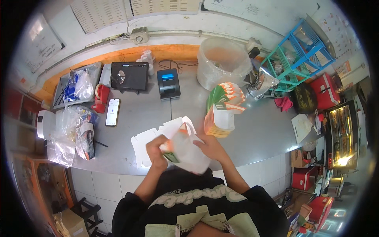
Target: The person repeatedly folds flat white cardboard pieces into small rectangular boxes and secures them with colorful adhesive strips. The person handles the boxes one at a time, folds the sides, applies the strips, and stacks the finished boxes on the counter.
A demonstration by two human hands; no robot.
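Note:
Close in front of my chest, at the table's near edge, I hold a paper food box [193,156], white with orange and green print and partly blurred. My left hand [158,153] is closed on its left side. On its upper right side, my right hand [211,147] grips the edge with the thumb over the white face. Flat white carton blanks [143,143] lie under and beyond the box, partly covered by it. To the right of them stands a nested stack of folded food boxes [219,120] with the same print.
Beyond the blanks sit a black receipt printer [169,83], a tablet [129,76] and a phone [113,112]. A red tape dispenser [101,97] and plastic bags [65,132] are at left. A large clear tub [223,63] and blue-green racks [294,59] stand at the back right.

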